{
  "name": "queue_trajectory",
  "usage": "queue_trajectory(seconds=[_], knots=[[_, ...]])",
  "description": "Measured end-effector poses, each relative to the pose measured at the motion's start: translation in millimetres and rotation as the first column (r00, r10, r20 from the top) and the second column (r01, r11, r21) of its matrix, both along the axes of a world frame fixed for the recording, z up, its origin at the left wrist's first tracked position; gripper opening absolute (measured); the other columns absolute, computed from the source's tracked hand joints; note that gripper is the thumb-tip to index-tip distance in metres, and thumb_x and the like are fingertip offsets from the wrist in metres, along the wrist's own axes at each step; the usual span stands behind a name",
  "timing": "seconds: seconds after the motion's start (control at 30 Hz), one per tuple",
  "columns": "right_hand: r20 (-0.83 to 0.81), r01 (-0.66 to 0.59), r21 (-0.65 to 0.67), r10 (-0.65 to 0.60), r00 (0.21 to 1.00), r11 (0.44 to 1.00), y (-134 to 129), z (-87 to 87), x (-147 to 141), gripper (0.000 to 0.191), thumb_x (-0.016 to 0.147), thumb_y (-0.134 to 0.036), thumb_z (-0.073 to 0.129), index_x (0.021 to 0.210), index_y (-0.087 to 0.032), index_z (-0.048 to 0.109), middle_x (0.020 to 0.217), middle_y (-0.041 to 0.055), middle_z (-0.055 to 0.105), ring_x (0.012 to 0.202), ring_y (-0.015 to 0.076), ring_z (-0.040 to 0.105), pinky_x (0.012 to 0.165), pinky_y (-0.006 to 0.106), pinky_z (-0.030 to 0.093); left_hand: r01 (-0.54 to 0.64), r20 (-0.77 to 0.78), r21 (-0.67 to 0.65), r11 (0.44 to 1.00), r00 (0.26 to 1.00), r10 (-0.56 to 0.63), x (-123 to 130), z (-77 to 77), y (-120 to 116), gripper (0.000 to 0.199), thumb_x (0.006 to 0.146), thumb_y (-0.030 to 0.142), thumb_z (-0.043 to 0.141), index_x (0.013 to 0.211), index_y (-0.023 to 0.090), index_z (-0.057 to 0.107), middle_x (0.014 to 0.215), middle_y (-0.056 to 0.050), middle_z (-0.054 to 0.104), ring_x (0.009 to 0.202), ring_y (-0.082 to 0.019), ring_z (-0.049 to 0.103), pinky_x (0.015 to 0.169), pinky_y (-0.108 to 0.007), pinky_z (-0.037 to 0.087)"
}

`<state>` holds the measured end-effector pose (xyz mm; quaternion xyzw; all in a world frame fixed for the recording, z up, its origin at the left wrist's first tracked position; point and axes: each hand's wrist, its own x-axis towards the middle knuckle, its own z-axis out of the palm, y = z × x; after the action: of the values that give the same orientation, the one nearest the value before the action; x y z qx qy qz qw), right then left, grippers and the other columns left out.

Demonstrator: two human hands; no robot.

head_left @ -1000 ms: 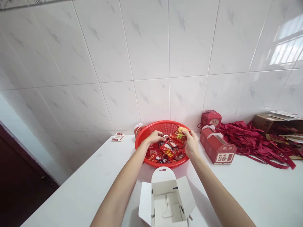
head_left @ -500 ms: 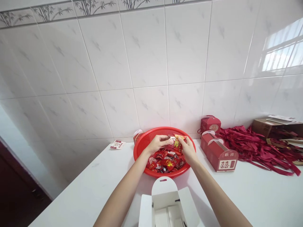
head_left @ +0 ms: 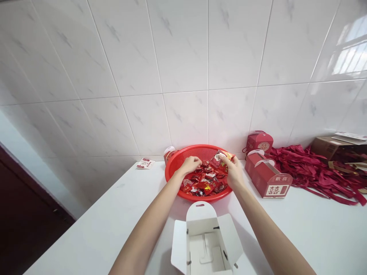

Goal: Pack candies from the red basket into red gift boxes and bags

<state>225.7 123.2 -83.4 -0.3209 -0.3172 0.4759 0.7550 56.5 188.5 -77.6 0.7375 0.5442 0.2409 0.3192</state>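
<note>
A red plastic basket (head_left: 206, 198) holds many red-wrapped candies (head_left: 205, 183). Over its left part is my left hand (head_left: 191, 165), its fingers curled together at the candies; what they pinch, if anything, is too small to name. My right hand (head_left: 233, 172), above the basket's right side, grips several candy packets (head_left: 219, 158), one dark red with a white mark and one yellowish. In front of the basket an open white box (head_left: 202, 229) stands with its flaps spread, and nothing lies inside it.
Closed red gift boxes (head_left: 271, 183) stand right of the basket, beside a heap of dark red ribbons (head_left: 304, 164). A brown carton (head_left: 323, 147) is at the far right. A small printed card (head_left: 145, 164) lies left of the basket, near the tiled wall.
The view has tilted down, showing more of the open box. My left hand has come away from the packets and moved down-left to the candies; my right hand keeps the packets, slightly farther right.
</note>
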Motion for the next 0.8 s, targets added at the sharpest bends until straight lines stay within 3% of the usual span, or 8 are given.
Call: queue_trajectory(seconds=[0.07, 0.13, 0.33, 0.47, 0.57, 0.63, 0.8], knots=[[0.002, 0.001, -0.002, -0.001, 1.0, 1.0, -0.9, 0.6, -0.2, 0.04, 0.057, -0.036, 0.087, 0.087, -0.02, 0.067, 0.082, 0.0, 0.073, 0.077, 0.0203, 0.067, 0.075, 0.035, 0.055, 0.01, -0.153, -0.073, 0.997, 0.988, -0.021, -5.2, -6.9, 2.2, 0.006, 0.063, 0.018, 0.066, 0.067, 0.019, 0.07, 0.071, -0.002, 0.071, 0.072, -0.019, 0.065, 0.064, -0.024, 0.049], [0.03, -0.004, 0.003, 0.004, 1.0, 1.0, -2.3, 1.3, -0.4, 0.039, 0.058, -0.036, 0.087, 0.087, -0.02, 0.067, 0.083, 0.0004, 0.073, 0.078, 0.02, 0.067, 0.075, 0.034, 0.054, 0.031, -0.231, -0.15, 0.988, 0.971, -0.065, -8.8, -11.1, 2.0, 0.014, 0.051, 0.01, 0.069, 0.061, 0.02, 0.07, 0.062, 0.0, 0.069, 0.065, -0.018, 0.063, 0.057, -0.023, 0.045], [0.062, 0.014, -0.004, -0.014, 0.998, 1.0, -4.9, 2.3, -0.4, 0.039, 0.058, -0.037, 0.086, 0.087, -0.02, 0.067, 0.084, 0.0017, 0.074, 0.081, 0.0219, 0.067, 0.074, 0.035, 0.055, 0.038, -0.354, -0.209, 0.977, 0.928, -0.112, -10.5, -7.1, -2.6, 0.027, 0.045, 0.011, 0.072, 0.07, 0.022, 0.073, 0.07, 0.001, 0.071, 0.068, -0.02, 0.064, 0.055, -0.023, 0.044], [0.069, 0.01, 0.009, -0.011, 0.998, 1.0, -5.9, 2.4, -0.8, 0.038, 0.06, -0.037, 0.085, 0.088, -0.02, 0.067, 0.086, 0.0015, 0.074, 0.085, 0.0229, 0.068, 0.077, 0.036, 0.055, 0.063, -0.354, 0.002, 0.998, 0.934, -0.058, -9.7, -4.6, -4.2, 0.029, 0.051, 0.012, 0.075, 0.078, 0.022, 0.073, 0.073, 0.001, 0.069, 0.072, -0.02, 0.063, 0.061, -0.024, 0.044], [0.056, 0.001, 0.015, -0.002, 0.998, 1.0, -6.4, 2.0, -0.9, 0.036, 0.06, -0.035, 0.084, 0.088, -0.02, 0.067, 0.087, 0.001, 0.074, 0.086, 0.0231, 0.069, 0.079, 0.036, 0.055, 0.06, -0.308, 0.17, 0.984, 0.951, -0.005, -6.8, -3.7, -4.7, 0.013, 0.064, 0.018, 0.073, 0.077, 0.02, 0.071, 0.073, 0.0, 0.066, 0.074, -0.018, 0.061, 0.063, -0.025, 0.042], [0.046, -0.006, 0.017, 0.005, 0.999, 1.0, -6.4, 1.5, -0.8, 0.035, 0.061, -0.034, 0.084, 0.088, -0.021, 0.067, 0.087, 0.0006, 0.074, 0.086, 0.0227, 0.069, 0.079, 0.036, 0.055, 0.073, -0.273, 0.212, 0.974, 0.962, -0.013, -4.1, -2.6, -5.5, 0.006, 0.07, 0.023, 0.071, 0.072, 0.019, 0.067, 0.071, 0.001, 0.063, 0.073, -0.017, 0.058, 0.063, -0.025, 0.039], [0.047, -0.013, 0.023, 0.011, 0.999, 1.0, -5.8, 0.0, -0.7, 0.036, 0.062, -0.035, 0.083, 0.09, -0.021, 0.066, 0.088, 0.0008, 0.074, 0.086, 0.0222, 0.069, 0.078, 0.035, 0.055, 0.091, -0.19, 0.278, 0.956, 0.981, -0.038, -1.1, -0.7, -7.2, 0.023, 0.073, 0.034, 0.07, 0.064, 0.019, 0.056, 0.061, 0.004, 0.052, 0.063, -0.014, 0.048, 0.06, -0.026, 0.034]])
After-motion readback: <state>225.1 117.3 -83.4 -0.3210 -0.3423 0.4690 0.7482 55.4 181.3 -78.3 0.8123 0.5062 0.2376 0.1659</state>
